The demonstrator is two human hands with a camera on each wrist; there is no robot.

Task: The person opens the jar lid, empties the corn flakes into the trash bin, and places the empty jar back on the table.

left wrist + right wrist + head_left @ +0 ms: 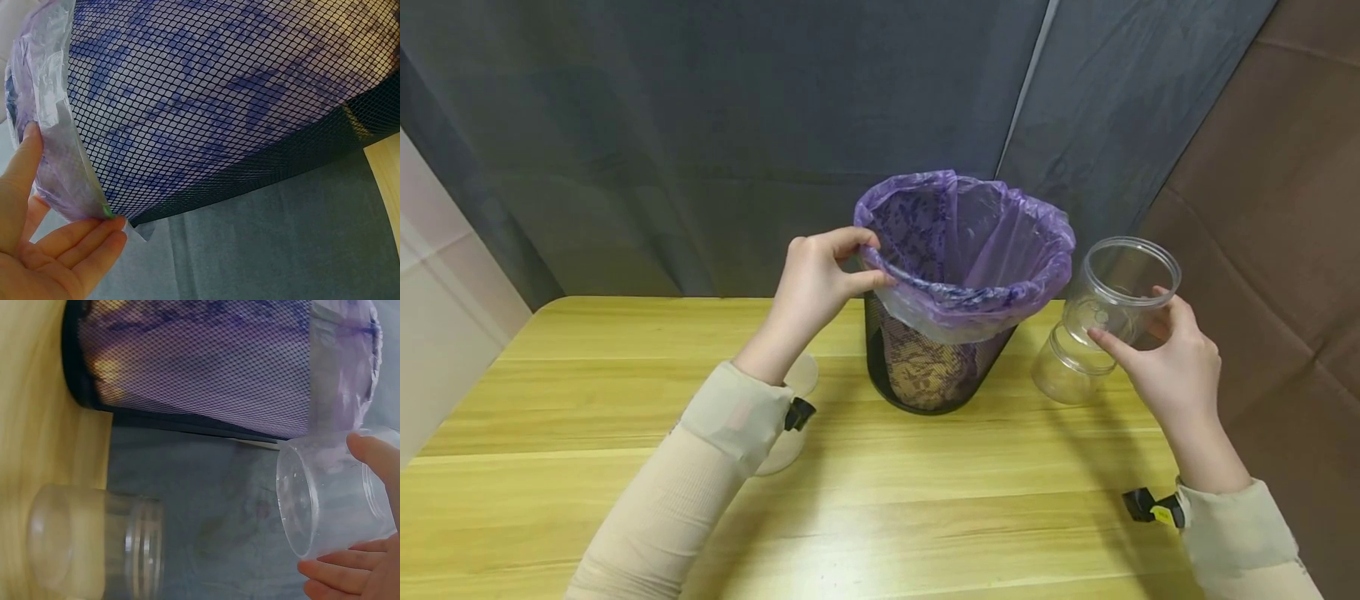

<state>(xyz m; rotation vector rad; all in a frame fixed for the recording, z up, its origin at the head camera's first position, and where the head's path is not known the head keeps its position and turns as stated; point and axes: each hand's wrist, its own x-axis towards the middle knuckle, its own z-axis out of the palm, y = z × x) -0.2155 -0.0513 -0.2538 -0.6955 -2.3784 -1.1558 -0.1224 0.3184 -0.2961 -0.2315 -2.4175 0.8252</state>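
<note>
A black mesh trash bin (928, 367) stands on the table, lined with a purple trash bag (1000, 229) folded over its rim. My left hand (820, 268) grips the left side of that rim, thumb in front and fingers at the back. The left wrist view shows the fingers against the bag's folded edge (53, 94). To the right of the bin, my right hand (1180, 367) holds a clear plastic jar (1093, 312) without a lid, thumb and fingers around its side. In the right wrist view, this jar is apart from a second clear jar (87, 544) standing on the table.
Two round translucent lids (803, 375) lie on the wooden table (625, 375), partly hidden by my left forearm. A dark grey curtain (737, 150) hangs behind the table, and a brown cloth (1277, 250) hangs at the right.
</note>
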